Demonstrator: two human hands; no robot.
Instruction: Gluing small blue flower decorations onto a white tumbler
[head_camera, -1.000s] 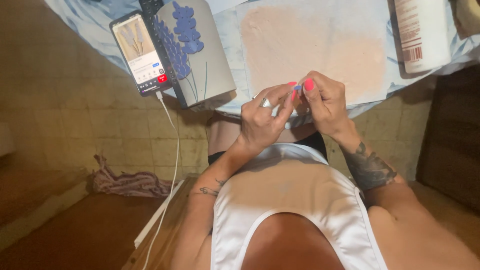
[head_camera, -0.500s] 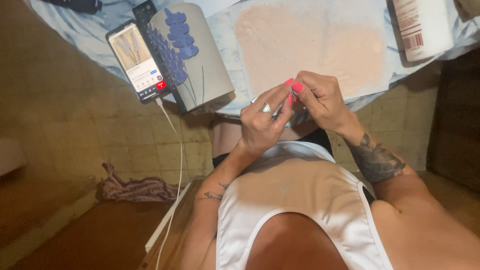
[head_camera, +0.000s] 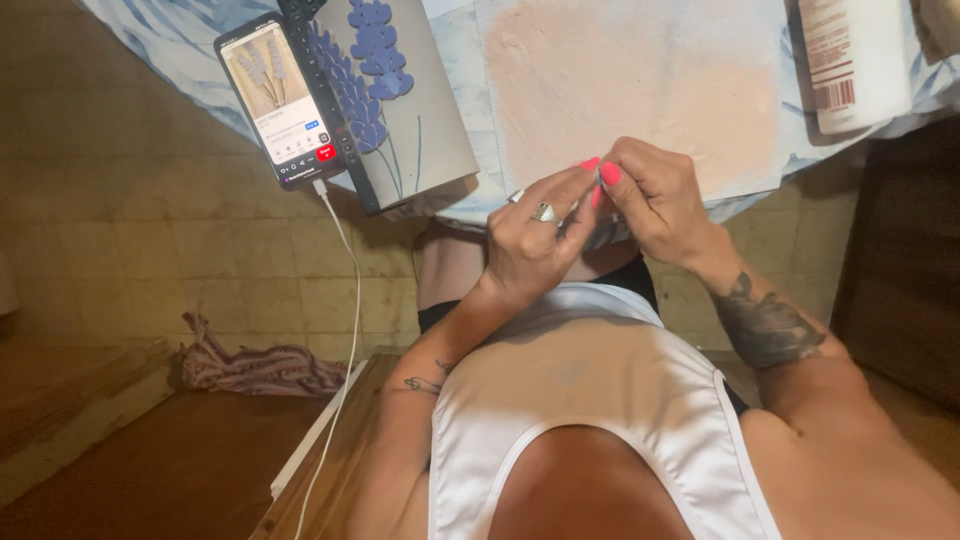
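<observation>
- The left hand (head_camera: 535, 245) and the right hand (head_camera: 655, 205) meet just in front of the desk (head_camera: 470, 205) edge, fingertips pressed together around something very small; it is too tiny to name, but a pale bluish fleck shows between the pink nails.
- Both hands are closed in a fine pinch: the left, with a ring on 1 finger, curls its thumb and forefinger toward the right, whose thumb and forefinger nip from the other side.
- The pinched bit sits right at the meeting point of the 2 hands, above the lap and just short of the peach-coloured sheet (head_camera: 640, 90) on the desk.
- To handle it well, I judge it best to keep wrists steady and close to the body, work with the fingertips only, and hold the piece over the sheet rather than over the gap, so a slip lands on the desk and not the floor.
- Edges: the desk rim runs just behind the knuckles; a grey card with blue flowers (head_camera: 390, 95) overhangs it on the left, with a phone (head_camera: 280, 100) propped against it and a white cable (head_camera: 345, 330) trailing to the floor.
- A white bottle (head_camera: 850, 60) lies at the far right, well apart.
- Open room lies forward over the sheet; leftward movement risks snagging the cable.
</observation>
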